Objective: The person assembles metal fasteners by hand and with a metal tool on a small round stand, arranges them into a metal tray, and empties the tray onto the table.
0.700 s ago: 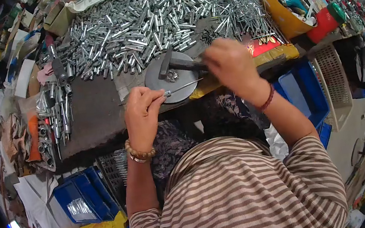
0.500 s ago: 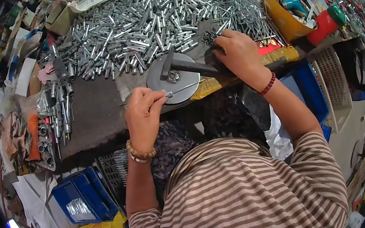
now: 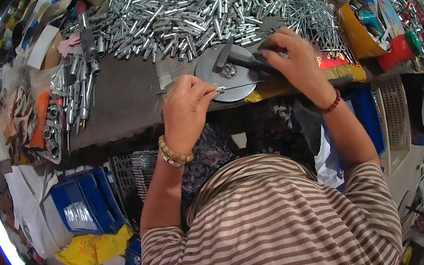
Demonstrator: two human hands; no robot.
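Left hand (image 3: pixel 187 103): thumb and forefinger are closed in a pinch on a slim silver metal barrel with a thin rod (image 3: pixel 221 89). The rod points right across the near part of a round grey metal disc (image 3: pixel 205 73), which sits at the front edge of the dark, worn worktop (image 3: pixel 129 95).

Right hand (image 3: pixel 296 62): partly curled, thumb parted from the fingers, positioned right of the disc. Whether it has hold of anything cannot be told. Just beside it, a black-handled hammer with a dark metal head (image 3: pixel 247 62) lies with its head over the disc.

Change noted: the right hand, earlier blurred across the hammer handle, is now at the handle's right end with its thumb and fingers apart. The left pinch is unchanged; the whole view has shifted. In judgement, the piece is being kept steady at the left, and the hammer is not in a striking position.

Outward: a broad heap of short silver metal tubes (image 3: pixel 191 14) covers the worktop towards its far edge; a heap of thin silver rods (image 3: pixel 314 17) lies to its right. Yellow tape (image 3: pixel 265 89) lines the front edge right of the disc.
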